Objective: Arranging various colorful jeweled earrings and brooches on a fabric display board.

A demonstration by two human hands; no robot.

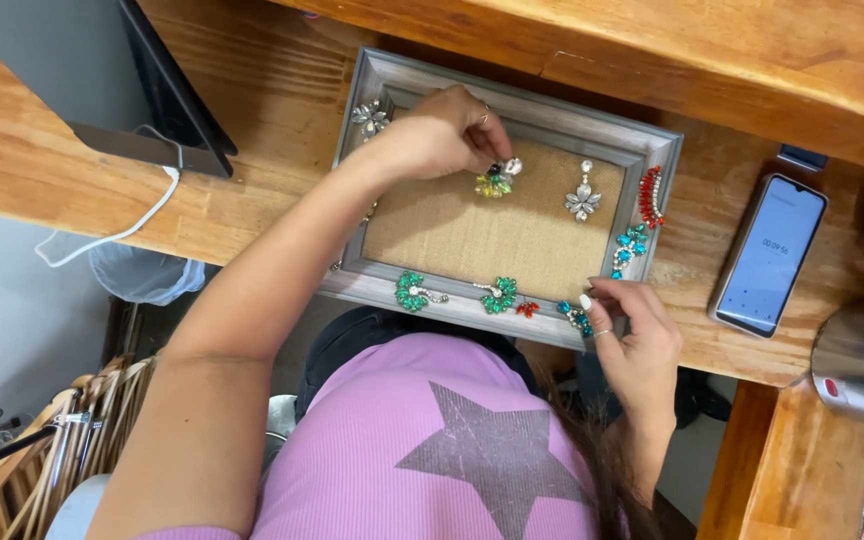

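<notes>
A grey picture frame (572,125) with a burlap panel lies on the wooden desk (252,110). My left hand (442,130) pinches a yellow-green, black and clear jewelled earring (497,178) against the burlap near its upper left. My right hand (632,335) rests at the frame's near right corner, its fingertips touching a blue jewelled earring (574,315). More jewelled pieces sit on the frame: a silver flower (370,118), a clear drop (582,198), a red strip (650,197), a turquoise cluster (630,245), two green ones (412,292) (500,295) and a small red one (526,309).
A phone (770,255) with a lit screen lies to the right of the frame. A dark tablet (152,110) with a white cable (122,230) stands at the left. A silver metal object (862,365) is at the right edge. Wooden hangers (52,450) and a lined bin (142,272) are below the desk.
</notes>
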